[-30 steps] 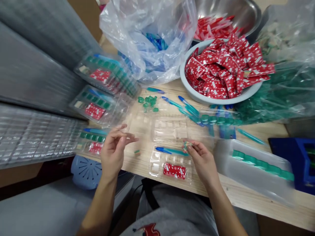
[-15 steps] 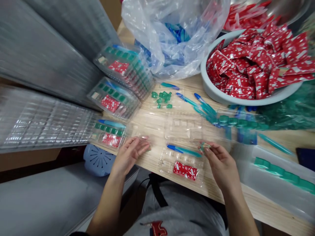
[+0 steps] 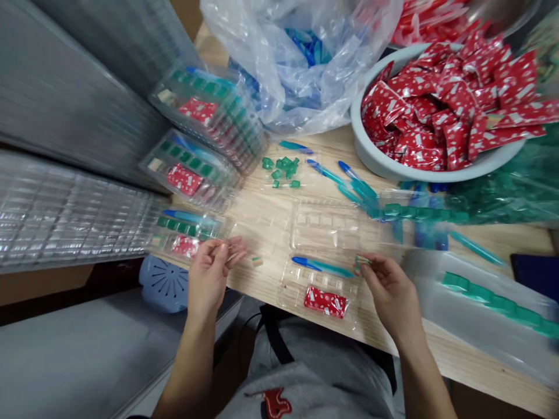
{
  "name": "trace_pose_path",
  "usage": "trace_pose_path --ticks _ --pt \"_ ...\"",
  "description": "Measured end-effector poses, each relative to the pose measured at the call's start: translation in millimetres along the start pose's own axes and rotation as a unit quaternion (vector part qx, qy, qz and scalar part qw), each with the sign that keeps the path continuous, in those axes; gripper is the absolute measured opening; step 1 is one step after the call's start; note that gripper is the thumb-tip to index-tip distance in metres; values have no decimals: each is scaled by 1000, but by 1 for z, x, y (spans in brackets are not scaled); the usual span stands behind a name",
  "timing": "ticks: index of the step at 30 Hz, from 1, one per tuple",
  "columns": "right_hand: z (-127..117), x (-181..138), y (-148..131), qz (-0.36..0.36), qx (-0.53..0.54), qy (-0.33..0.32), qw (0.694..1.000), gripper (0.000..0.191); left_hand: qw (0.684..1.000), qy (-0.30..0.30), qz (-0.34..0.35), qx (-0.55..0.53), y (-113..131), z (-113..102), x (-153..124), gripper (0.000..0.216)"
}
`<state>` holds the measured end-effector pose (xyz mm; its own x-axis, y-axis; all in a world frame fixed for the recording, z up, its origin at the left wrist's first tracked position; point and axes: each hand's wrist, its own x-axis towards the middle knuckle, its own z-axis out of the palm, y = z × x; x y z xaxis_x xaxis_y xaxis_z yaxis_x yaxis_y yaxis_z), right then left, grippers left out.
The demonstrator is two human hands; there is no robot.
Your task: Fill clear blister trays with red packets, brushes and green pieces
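My left hand is over the table's front edge, beside a filled clear tray, its fingers loosely stretched out and nothing plainly seen in them. A small striped piece lies on the wood just right of its fingertips. My right hand pinches small striped pieces between thumb and fingers. These are at the right edge of a clear tray that holds a blue-and-teal pen and a red patterned packet. Behind it lies a second clear tray with bare compartments.
Filled trays are stacked at left beside tall stacks of clear trays. Green cubes and loose pens lie farther back. A grey basin heaped with red packets, a plastic bag and a translucent box stand around.
My left hand has drawn back leftward, uncovering the striped piece on the table. My right hand stays by the tray with its striped pieces. The whole view has shifted slightly.
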<state>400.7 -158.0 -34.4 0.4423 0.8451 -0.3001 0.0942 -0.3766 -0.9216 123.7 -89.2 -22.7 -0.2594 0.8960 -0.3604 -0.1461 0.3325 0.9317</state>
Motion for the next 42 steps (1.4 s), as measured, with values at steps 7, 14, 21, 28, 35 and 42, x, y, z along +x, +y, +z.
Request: trace_pose_path --ticks 7,14,21,28,35,42 --pt "-2 1 0 -20 4 13 1000 36 982 -96 -67 145 3 6 11 57" --pt "-9 1 7 -14 -34 31 999 35 944 6 42 326 22 -22 13 51" --pt "-7 5 11 -11 -6 48 999 35 898 -29 147 414 9 -1 30 32" --pt "11 -16 -23 -3 160 9 987 24 882 -108 246 387 25 14 -5 21" --pt "33 -42 -66 -11 279 -100 955 21 871 -333 283 225 28 53 -63 30" --pt "20 -53 -67 -69 211 -139 965 34 870 -331 301 205 26 64 -62 31"
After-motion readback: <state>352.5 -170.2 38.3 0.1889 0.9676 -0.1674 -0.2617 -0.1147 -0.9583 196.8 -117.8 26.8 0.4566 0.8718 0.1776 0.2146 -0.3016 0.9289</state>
